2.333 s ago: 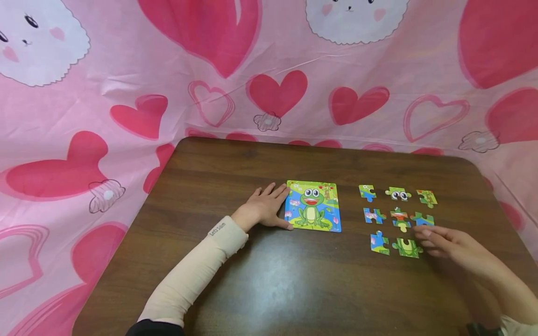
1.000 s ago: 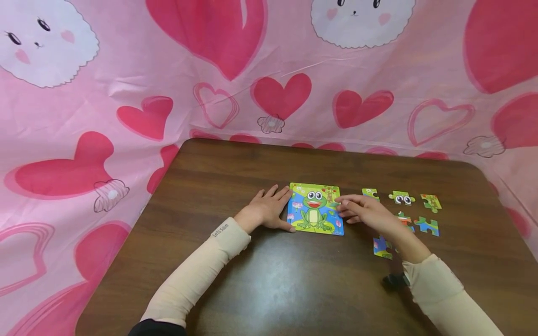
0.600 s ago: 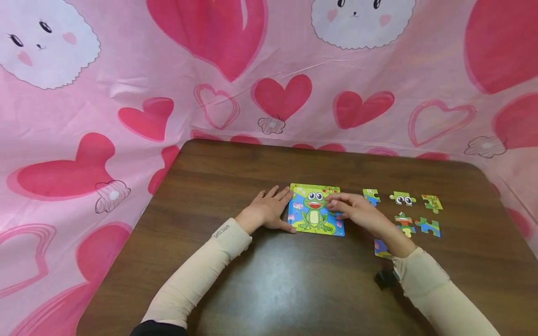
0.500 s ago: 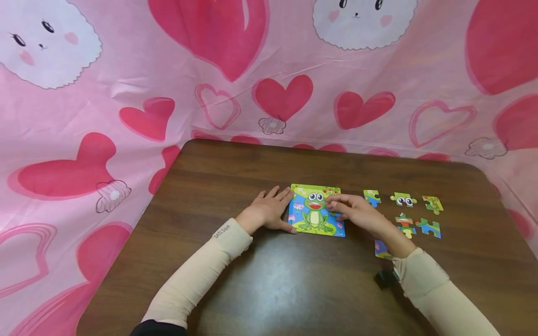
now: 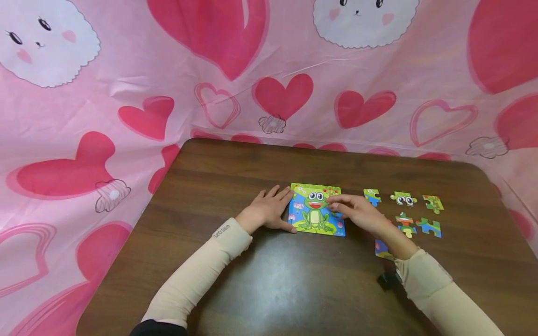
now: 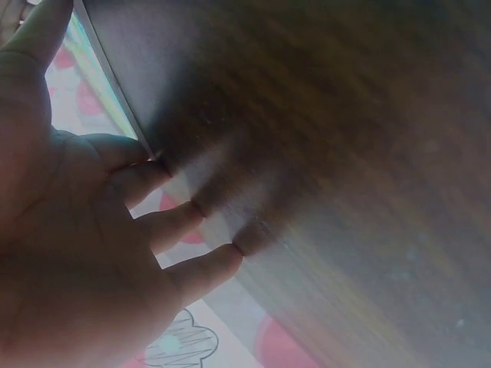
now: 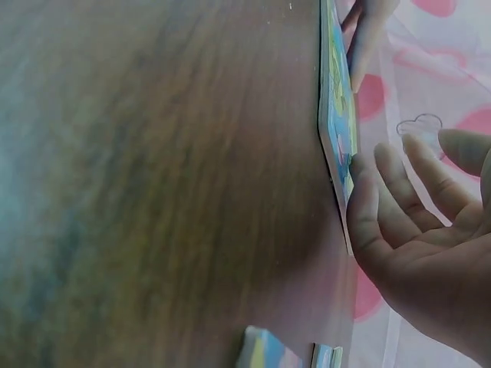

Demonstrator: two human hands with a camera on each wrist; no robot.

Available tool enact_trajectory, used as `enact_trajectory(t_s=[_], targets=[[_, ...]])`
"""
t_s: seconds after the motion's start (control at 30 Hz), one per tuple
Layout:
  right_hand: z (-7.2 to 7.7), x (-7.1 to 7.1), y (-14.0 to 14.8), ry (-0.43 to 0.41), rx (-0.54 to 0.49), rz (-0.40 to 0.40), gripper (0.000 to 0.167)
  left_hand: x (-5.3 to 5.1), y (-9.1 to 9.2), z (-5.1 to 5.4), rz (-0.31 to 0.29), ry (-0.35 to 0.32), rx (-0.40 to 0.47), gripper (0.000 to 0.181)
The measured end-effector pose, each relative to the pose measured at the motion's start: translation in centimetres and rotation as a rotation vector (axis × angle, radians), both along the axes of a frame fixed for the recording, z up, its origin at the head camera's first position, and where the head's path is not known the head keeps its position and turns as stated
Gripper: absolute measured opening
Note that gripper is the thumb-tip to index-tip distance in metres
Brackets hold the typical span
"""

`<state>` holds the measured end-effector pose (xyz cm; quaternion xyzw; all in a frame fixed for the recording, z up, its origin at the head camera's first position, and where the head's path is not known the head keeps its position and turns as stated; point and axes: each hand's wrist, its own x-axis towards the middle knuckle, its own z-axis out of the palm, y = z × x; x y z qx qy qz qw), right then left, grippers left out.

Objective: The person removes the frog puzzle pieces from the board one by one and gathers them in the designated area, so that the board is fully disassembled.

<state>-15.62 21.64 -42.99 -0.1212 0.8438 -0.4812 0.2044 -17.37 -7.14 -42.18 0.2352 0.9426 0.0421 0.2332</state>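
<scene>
A square frog puzzle board (image 5: pixel 315 219) lies on the table in the head view. My left hand (image 5: pixel 269 211) lies flat with spread fingers along its left edge, thumb at the near corner. Over the board's right side, my right hand (image 5: pixel 355 211) has thumb and forefinger close together. In the right wrist view, that hand (image 7: pixel 430 230) has its thumb tip at the board (image 7: pixel 337 115), beside a small green patch. Whether a puzzle piece sits between the fingertips cannot be made out. Loose pieces lie rightward, including the eyes piece (image 5: pixel 404 199) and the mouth piece (image 5: pixel 405 225).
More pieces are a corner piece (image 5: pixel 433 204), a blue and green piece (image 5: pixel 429 227) and a flower-corner piece (image 5: pixel 372 196). My right forearm partly covers a blue piece (image 5: pixel 382 249). The brown table (image 5: pixel 269 280) meets a pink heart-print curtain (image 5: pixel 168 56) behind.
My right hand has moved left from the loose pieces to the board's right side, then stayed nearly still for the last half second. My left hand keeps its place by the board.
</scene>
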Motion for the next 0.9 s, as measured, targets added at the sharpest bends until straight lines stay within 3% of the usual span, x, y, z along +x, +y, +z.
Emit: enact_trajectory(t_s=[0.33,0.7,0.9], targets=[[0.1,0.0,-1.0,0.17,0.173,0.022,0.034,0.0,0.0,0.1,0.0,-0.003,0.002,0.114],[0.1,-0.3,-1.4,0.164,0.178,0.039,0.032,0.0,0.1,0.1,-0.004,0.001,-0.004,0.114],[0.1,-0.1,-1.4,0.173,0.133,0.048,0.03,0.0,0.0,0.1,-0.006,0.001,-0.005,0.115]])
